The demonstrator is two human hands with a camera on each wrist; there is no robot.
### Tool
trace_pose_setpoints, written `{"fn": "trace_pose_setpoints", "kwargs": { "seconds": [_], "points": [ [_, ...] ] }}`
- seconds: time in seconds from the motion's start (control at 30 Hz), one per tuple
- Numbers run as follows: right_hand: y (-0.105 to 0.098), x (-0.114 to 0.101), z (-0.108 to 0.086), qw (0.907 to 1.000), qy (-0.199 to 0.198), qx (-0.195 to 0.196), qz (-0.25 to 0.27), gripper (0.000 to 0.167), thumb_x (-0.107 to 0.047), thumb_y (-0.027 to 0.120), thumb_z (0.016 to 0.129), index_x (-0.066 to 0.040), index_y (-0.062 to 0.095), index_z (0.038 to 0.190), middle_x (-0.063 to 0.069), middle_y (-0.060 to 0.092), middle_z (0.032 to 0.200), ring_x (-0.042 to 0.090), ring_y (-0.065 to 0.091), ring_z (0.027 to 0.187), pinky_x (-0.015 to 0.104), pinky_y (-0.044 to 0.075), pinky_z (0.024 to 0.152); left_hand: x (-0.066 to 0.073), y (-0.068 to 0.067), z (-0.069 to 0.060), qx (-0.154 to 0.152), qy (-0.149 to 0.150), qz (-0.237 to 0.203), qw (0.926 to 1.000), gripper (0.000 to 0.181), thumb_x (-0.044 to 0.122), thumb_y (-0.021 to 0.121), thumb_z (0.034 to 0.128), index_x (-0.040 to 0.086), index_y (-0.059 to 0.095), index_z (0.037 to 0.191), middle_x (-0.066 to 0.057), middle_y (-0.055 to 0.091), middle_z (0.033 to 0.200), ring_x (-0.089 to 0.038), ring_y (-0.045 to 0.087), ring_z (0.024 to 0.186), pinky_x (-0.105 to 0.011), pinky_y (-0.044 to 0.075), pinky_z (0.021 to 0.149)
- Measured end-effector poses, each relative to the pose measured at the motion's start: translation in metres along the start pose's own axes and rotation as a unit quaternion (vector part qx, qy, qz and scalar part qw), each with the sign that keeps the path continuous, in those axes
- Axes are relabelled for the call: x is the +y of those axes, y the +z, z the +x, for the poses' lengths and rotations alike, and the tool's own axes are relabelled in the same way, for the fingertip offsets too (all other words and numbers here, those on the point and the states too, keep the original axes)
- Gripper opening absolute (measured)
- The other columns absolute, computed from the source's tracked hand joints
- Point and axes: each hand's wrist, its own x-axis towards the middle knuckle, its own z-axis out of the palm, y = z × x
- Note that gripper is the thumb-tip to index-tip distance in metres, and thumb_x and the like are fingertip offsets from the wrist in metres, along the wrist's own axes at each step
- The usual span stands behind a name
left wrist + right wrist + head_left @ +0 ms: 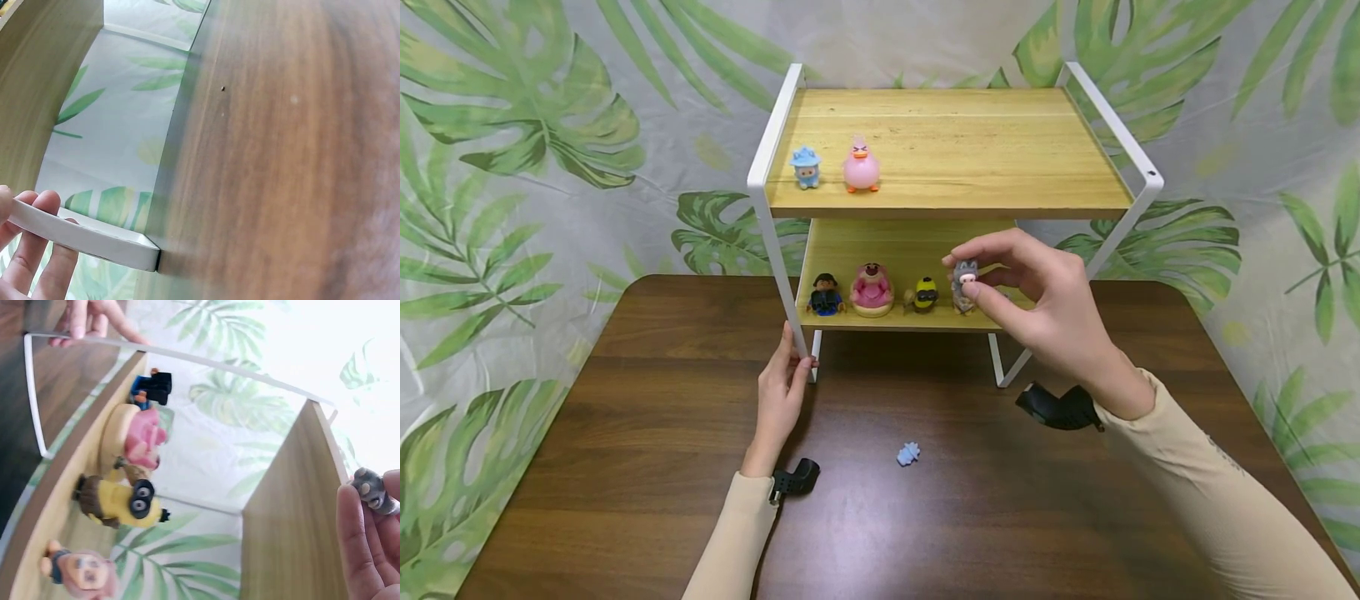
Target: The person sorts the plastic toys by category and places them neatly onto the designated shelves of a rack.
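My right hand (1048, 296) pinches a small grey eared figurine (966, 270) between thumb and fingers, in front of the lower shelf's right part. The right wrist view shows the same figurine (371, 490) at the fingertips, near the upper board's edge. My left hand (782, 400) grips the white frame leg (787, 287) of the two-tier shelf low on its left side; the left wrist view shows fingers (47, 201) around the frame. Along the lower shelf stand a dark-haired toy figure (826, 296), a pink bear (872, 292), a yellow minion (927, 294) and a pinkish figure (87, 574), mostly hidden in the head view.
The upper board (970, 150) carries a blue-hatted figurine (806, 168) and a pink duck (861, 169) on its left. A small light-blue piece (907, 453) lies on the brown table (647, 467) in front of the shelf. Leaf-patterned cloth (535, 108) hangs behind.
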Motion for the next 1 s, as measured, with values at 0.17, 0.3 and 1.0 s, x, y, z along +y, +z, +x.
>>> {"fn": "trace_pose_setpoints", "kwargs": {
  "seconds": [0.17,0.3,1.0],
  "points": [
    [0.0,-0.004,0.007,0.9999,-0.009,0.008,0.004,0.03,0.023,0.063,0.077,0.013,0.061,0.104,0.021,0.065,0.102,0.02,0.065,0.09,0.03,0.054,0.079,0.0,0.0,0.0,0.0,0.0,0.004,1.0,0.092,-0.017,0.056,0.0874,0.038,0.022,0.152,-0.027,0.057,0.083,-0.039,0.062,0.07,-0.042,0.054,0.06],
    [-0.001,-0.005,0.011,0.9998,-0.014,0.016,-0.002,0.029,0.023,0.063,0.077,0.013,0.061,0.105,0.018,0.065,0.102,0.02,0.064,0.089,0.029,0.054,0.078,0.0,0.0,0.0,-0.001,-0.002,0.003,1.0,0.088,-0.016,0.055,0.0887,0.036,0.022,0.152,-0.028,0.057,0.083,-0.039,0.062,0.071,-0.043,0.054,0.061],
    [-0.004,-0.01,0.037,0.9984,-0.04,0.04,0.0,0.023,0.018,0.061,0.082,0.015,0.06,0.104,0.024,0.064,0.097,0.022,0.062,0.085,0.028,0.053,0.076,-0.001,0.0,0.0,0.0,0.001,-0.01,0.9999,0.092,-0.017,0.055,0.0884,0.042,0.021,0.151,-0.028,0.057,0.082,-0.041,0.061,0.07,-0.047,0.053,0.059]
  ]
}}
